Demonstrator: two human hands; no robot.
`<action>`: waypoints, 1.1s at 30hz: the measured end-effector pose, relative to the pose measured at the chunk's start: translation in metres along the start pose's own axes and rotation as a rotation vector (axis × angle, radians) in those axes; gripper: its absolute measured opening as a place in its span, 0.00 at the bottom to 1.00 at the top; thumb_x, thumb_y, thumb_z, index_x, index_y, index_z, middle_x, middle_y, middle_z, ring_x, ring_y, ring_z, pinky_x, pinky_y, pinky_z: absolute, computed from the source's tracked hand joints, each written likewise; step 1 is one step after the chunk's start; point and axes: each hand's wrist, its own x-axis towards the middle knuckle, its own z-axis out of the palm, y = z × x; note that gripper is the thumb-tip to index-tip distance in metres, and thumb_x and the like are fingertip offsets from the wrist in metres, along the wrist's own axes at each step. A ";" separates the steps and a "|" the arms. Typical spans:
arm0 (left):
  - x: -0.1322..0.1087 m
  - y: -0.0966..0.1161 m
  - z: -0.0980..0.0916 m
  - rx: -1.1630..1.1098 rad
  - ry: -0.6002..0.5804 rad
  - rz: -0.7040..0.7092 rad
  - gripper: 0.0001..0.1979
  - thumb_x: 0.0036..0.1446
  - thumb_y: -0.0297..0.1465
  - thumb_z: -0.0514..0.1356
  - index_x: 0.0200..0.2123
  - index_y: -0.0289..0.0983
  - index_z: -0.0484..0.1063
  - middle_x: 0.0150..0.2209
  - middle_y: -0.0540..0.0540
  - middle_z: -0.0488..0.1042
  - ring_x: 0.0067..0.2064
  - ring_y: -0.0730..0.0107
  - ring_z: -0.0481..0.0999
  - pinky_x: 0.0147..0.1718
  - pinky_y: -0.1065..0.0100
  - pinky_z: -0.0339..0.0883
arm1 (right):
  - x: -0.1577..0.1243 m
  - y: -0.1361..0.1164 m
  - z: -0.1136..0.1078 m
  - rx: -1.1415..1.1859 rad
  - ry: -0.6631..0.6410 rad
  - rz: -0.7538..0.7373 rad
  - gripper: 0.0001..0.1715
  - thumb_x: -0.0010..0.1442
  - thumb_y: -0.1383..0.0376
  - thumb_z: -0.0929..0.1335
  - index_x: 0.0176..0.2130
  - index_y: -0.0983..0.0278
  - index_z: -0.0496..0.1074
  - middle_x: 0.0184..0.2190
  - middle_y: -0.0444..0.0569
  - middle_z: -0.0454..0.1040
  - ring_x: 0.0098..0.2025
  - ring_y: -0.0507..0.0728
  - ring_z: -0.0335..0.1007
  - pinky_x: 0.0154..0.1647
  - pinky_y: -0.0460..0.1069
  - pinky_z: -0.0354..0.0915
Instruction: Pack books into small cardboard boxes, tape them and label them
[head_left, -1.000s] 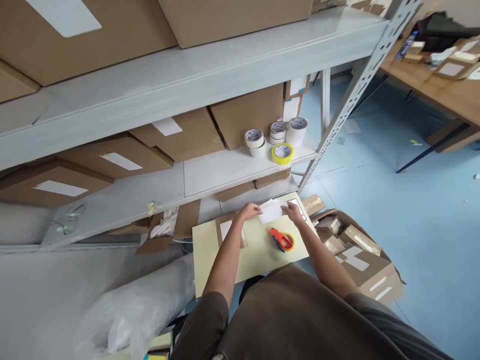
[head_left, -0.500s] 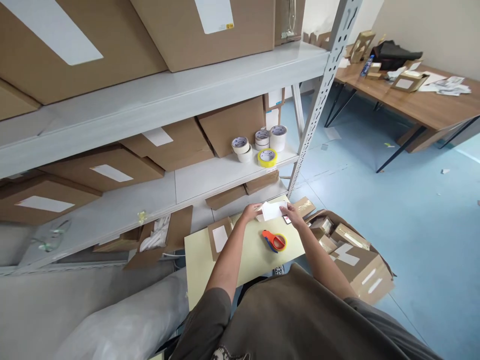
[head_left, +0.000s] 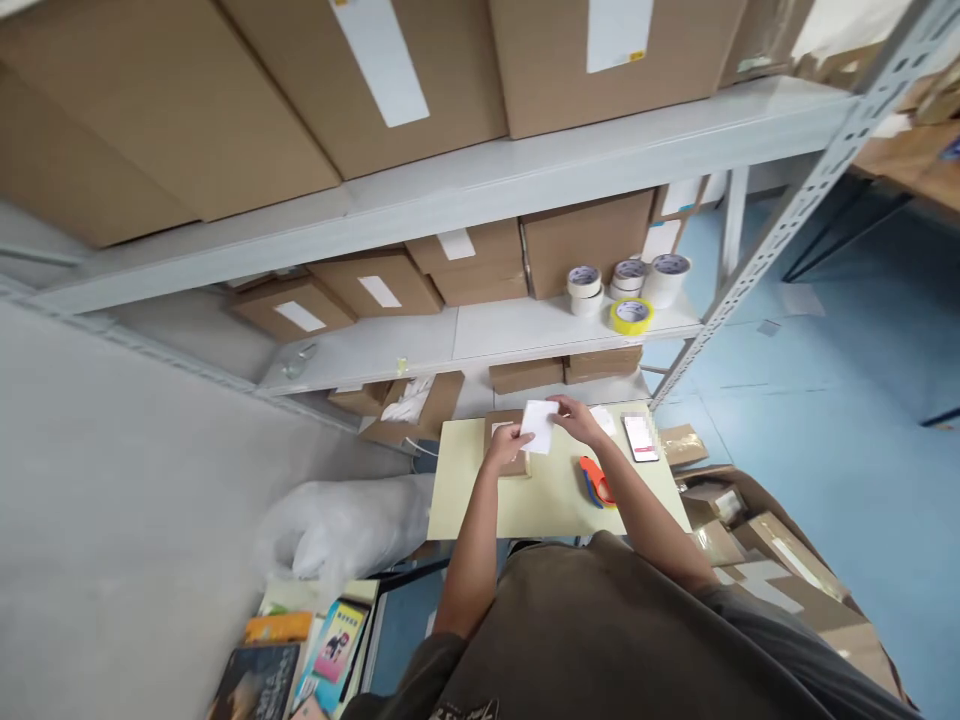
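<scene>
- I am holding a white paper slip [head_left: 538,425] in the air between my hands, above the far part of a pale yellow board [head_left: 544,510].
- The slip's long side is pointing mostly away from me, tilting slightly, and it is lying straight ahead of my chest.
- My left hand [head_left: 506,445] is closing on the slip's lower left edge, and my right hand [head_left: 574,418] is pinching its upper right edge. I cannot tell which hand is nearer overall, as both are touching it.
- A small cardboard mailer [head_left: 523,462] is lying on the board directly beneath the slip and my left hand.
- Nothing is standing between my hands and the slip.
- On the board's right side, a phone [head_left: 640,438] is lying face up, and a small paper piece [head_left: 602,420] is resting just beyond my right hand.
- An orange tape dispenser [head_left: 596,482] is sitting on the board beside my right forearm.
- Beyond the board, tape rolls [head_left: 628,275] are standing on a white shelf [head_left: 510,335].
- Right of the board, an open carton [head_left: 780,560] is holding parcels.
</scene>
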 end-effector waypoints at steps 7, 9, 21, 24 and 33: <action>-0.026 0.002 -0.023 -0.374 0.391 0.040 0.32 0.39 0.50 0.79 0.41 0.33 0.86 0.42 0.39 0.86 0.42 0.54 0.83 0.45 0.58 0.74 | -0.023 -0.002 0.052 0.245 -0.095 0.141 0.20 0.56 0.48 0.75 0.41 0.59 0.80 0.37 0.50 0.83 0.37 0.59 0.79 0.40 0.53 0.70; -0.027 0.004 -0.020 -0.400 0.378 0.051 0.32 0.40 0.49 0.79 0.43 0.33 0.86 0.43 0.39 0.86 0.43 0.54 0.83 0.46 0.58 0.74 | -0.031 -0.001 0.060 0.301 -0.111 0.132 0.20 0.56 0.48 0.76 0.41 0.59 0.80 0.37 0.49 0.84 0.37 0.59 0.79 0.39 0.53 0.70; -0.025 0.012 -0.006 -0.401 0.327 0.023 0.30 0.41 0.48 0.80 0.43 0.33 0.85 0.42 0.38 0.86 0.43 0.53 0.84 0.46 0.57 0.74 | -0.046 -0.016 0.056 0.325 -0.054 0.113 0.18 0.60 0.48 0.74 0.34 0.59 0.79 0.34 0.48 0.83 0.34 0.57 0.78 0.38 0.52 0.68; -0.025 0.012 -0.006 -0.386 0.325 0.030 0.30 0.42 0.48 0.79 0.43 0.33 0.85 0.43 0.38 0.86 0.44 0.52 0.84 0.47 0.57 0.74 | -0.045 -0.015 0.057 0.323 -0.057 0.099 0.19 0.60 0.47 0.74 0.33 0.59 0.78 0.31 0.47 0.82 0.33 0.57 0.77 0.38 0.52 0.68; -0.033 0.017 -0.002 0.009 0.418 0.057 0.34 0.45 0.42 0.79 0.56 0.40 0.80 0.50 0.38 0.83 0.47 0.57 0.82 0.48 0.61 0.73 | -0.045 -0.024 0.059 0.378 -0.096 0.018 0.21 0.64 0.44 0.72 0.38 0.58 0.75 0.34 0.46 0.80 0.36 0.56 0.75 0.40 0.53 0.69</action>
